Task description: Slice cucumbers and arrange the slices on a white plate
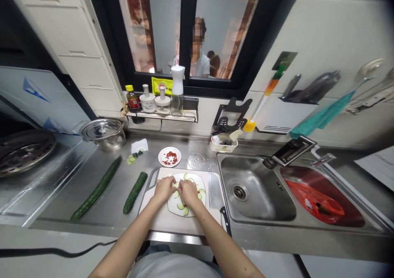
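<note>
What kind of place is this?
Looks like a kitchen, probably a home one: a double stainless sink, a lidded steel pot on the counter, and a cleaver on the cutting board beside cucumbers.

The left hand [165, 189] and right hand [188, 192] are close together over a square white plate [172, 207] of cucumber slices [185, 211], which rests on a cutting board [163, 225]; their grip is hidden. A knife [214, 192] lies along the board's right side. Two cucumbers [97, 189] lie left on the steel surface [107, 210]. A small dish [161, 158] of red bits [170, 158] sits beyond the board.
</note>
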{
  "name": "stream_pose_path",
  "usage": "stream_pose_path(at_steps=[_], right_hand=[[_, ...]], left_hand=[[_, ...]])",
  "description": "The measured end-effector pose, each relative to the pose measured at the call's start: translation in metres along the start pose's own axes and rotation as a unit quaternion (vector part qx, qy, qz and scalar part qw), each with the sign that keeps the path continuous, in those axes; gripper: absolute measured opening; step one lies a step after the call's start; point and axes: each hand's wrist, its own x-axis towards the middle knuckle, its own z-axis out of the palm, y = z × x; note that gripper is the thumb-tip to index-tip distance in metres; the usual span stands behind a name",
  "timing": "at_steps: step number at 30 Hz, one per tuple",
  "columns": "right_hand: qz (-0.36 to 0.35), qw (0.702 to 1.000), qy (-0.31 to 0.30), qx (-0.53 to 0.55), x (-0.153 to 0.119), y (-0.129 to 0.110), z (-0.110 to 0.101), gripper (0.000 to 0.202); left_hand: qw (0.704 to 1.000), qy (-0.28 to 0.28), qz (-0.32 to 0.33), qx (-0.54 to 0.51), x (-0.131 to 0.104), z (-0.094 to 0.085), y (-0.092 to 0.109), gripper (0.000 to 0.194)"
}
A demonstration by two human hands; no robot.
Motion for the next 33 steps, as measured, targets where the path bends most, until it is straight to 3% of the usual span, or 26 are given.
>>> stream_pose_path(at_steps=[12, 18, 23, 28, 33], right_hand=[[0.001, 1.0, 0.023, -0.005, -0.012, 0.0, -0.008, 0.021], [0.012, 0.998, 0.061, 0.012, -0.046, 0.026, -0.021, 0.019], [0.04, 0.994, 0.093, 0.041, -0.079, 0.049, -0.022, 0.021], [0.091, 0.986, 0.112, 0.089, -0.103, 0.07, -0.013, 0.025], [0.167, 0.962, 0.158, 0.146, -0.12, 0.085, 0.002, 0.021]], left_hand=[[0.999, 0.024, -0.016, -0.04, -0.002, 0.005, -0.002, 0.02], [0.991, 0.063, -0.009, -0.114, -0.014, 0.007, -0.01, 0.017], [0.982, 0.099, 0.031, -0.158, -0.038, 0.011, -0.018, 0.016], [0.973, 0.069, 0.018, -0.221, -0.064, 0.016, -0.03, 0.022], [0.955, 0.083, -0.044, -0.281, -0.068, 0.028, -0.047, 0.038]])
